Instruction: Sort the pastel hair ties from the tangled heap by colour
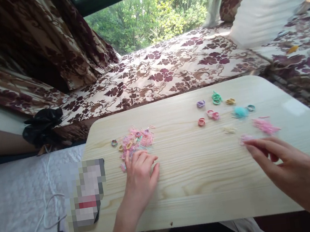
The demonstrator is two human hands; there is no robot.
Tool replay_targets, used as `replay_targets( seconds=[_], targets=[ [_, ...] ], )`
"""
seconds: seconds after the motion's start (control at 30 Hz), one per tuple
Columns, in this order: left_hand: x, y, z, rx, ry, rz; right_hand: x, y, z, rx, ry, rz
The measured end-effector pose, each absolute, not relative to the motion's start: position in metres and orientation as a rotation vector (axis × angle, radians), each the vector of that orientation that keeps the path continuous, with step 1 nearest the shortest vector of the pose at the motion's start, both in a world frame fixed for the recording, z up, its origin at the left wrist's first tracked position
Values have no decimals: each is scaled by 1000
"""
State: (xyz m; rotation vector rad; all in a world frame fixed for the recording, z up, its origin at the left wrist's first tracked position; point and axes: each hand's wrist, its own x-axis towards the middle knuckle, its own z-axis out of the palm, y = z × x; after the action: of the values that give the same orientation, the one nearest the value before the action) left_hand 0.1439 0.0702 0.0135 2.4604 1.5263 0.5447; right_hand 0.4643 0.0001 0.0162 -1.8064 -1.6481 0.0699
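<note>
My left hand (pixel 141 171) rests with its fingers apart at the near edge of a mixed pile of pink fluffy bands and small hair ties (pixel 141 138). My right hand (pixel 286 166) has thumb and forefinger pinched together at a pale pink band (pixel 245 139) on the right. Beyond it lie a bright pink bundle (pixel 266 126), a cream bundle (pixel 229 130) and a turquoise fluffy bundle (pixel 240 112). Farther back are coiled ties: green (pixel 216 98), purple (pixel 200 104), yellow (pixel 230 101), red (pixel 201 122), pink (pixel 213 115) and teal (pixel 250 108).
The pale wooden table (pixel 182 189) has rounded corners. A pixelated flat object (pixel 87 194) lies at its left edge. Behind stand a floral-covered ledge (pixel 160 69), curtains (pixel 55 41) and a window. A black bag (pixel 43 126) and white cable (pixel 45 208) are on the left.
</note>
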Motion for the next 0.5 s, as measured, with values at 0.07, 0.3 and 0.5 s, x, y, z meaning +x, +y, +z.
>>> replay_targets(
  seconds=[0.07,0.3,0.5],
  targets=[
    [137,72,15,2423,1604,523,434,11,10,-1640,-1755,195],
    [110,71,15,2331,1851,529,355,41,-14,-1271,-2051,300],
    [109,68,10,2332,1845,562,349,46,-20,-1272,-2067,151]
  ],
)
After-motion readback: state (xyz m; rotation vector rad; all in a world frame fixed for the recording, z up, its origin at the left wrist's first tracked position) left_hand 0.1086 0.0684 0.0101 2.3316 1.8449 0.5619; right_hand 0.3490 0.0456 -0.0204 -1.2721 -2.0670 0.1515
